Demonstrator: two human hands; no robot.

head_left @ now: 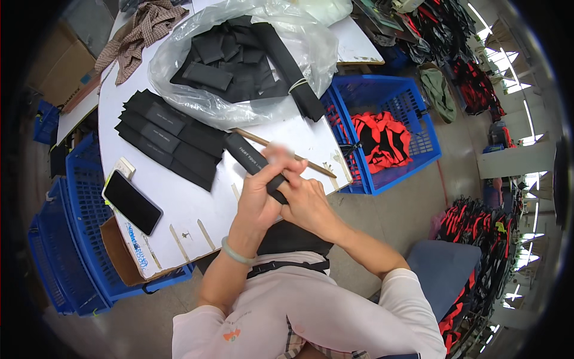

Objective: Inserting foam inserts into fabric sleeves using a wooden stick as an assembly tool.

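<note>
1. A white-topped table (185,206) spreads from eight o'clock round to twelve.
2. Another pale tabletop (354,45) shows at one o'clock.
3. Grey floor (161,323) lies at seven o'clock and again toward three, marked there by a thin red line (443,182).
4. Bright windows (501,63) stand at two o'clock; strip lights (529,116) follow the rim to four.

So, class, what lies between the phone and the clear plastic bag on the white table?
In the head view, a fan of overlapping black strips lies between the phone and the clear plastic bag.
</note>
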